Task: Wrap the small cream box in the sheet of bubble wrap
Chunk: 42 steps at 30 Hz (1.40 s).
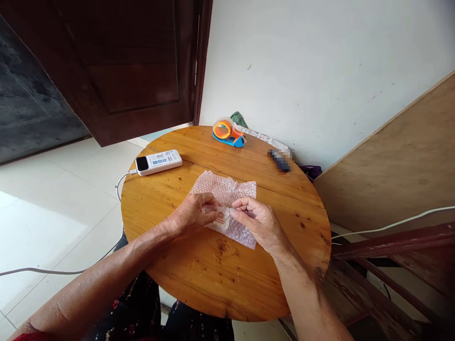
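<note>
A sheet of clear, pinkish bubble wrap (245, 189) lies spread near the middle of the round wooden table (170, 260). My left hand (197, 210) pinches a clear edge at the sheet's middle between thumb and fingers. Facing it from the other side, my right hand (258, 220) pinches the same edge, its fingertips a short way from the left ones. Whether this edge is a fold of the wrap or a strip of tape on it is hard to tell. Something pale shows under the wrap below my fingers, too blurred to name.
Toward the back stands an orange and blue tape dispenser (227, 132). A white power bank (161, 162) with a dark screen sits left, its cable (118, 189) running off the edge. A dark, pixelated object (279, 160) lies right. Beyond are a wall and a brown door (142, 85).
</note>
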{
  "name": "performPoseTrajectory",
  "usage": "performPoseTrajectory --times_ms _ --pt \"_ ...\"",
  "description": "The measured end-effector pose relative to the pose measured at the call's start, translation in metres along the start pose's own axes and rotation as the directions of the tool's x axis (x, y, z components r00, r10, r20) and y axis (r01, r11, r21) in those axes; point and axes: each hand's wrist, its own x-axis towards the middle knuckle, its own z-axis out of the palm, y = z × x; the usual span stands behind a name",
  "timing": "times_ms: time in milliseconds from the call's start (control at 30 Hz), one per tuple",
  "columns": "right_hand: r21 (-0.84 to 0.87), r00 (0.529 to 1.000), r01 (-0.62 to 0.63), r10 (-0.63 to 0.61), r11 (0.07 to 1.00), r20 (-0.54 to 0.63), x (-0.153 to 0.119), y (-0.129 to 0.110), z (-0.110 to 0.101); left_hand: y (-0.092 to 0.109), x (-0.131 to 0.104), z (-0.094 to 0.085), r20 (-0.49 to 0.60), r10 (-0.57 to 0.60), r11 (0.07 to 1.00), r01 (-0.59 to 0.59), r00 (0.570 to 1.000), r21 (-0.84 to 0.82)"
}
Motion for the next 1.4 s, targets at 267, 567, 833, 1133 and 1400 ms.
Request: performPoseTrajectory --times_ms 267,567,833,1133,1400 --pt "-0.019 0.99 0.062 -0.064 0.998 -0.124 0.007 0.01 0.011 0.0 -0.002 0.003 -0.053 0.036 0.999 -0.036 0.998 0.002" --pt "-0.191 0.971 0.127 -0.161 0.973 -0.177 0.008 0.021 0.003 0.005 0.001 0.004 -0.109 -0.012 0.988 0.028 0.994 0.15" --pt "-0.72 0.832 0.385 -0.555 0.577 0.0 -0.036 -0.044 0.003 0.009 0.006 -0.003 -0.028 0.019 0.95 -0.009 0.999 0.313" --pt "-0.855 0.894 0.407 -0.331 0.321 0.302 -0.032 -0.042 0.026 0.008 0.007 -0.005 -0.013 0.033 0.948 -0.027 0.999 0.317" --pt "-0.804 0.891 0.446 -0.281 0.394 0.356 -0.019 -0.04 -0.002 0.01 0.008 -0.005 -0.002 0.005 0.946 -0.004 1.0 0.324"
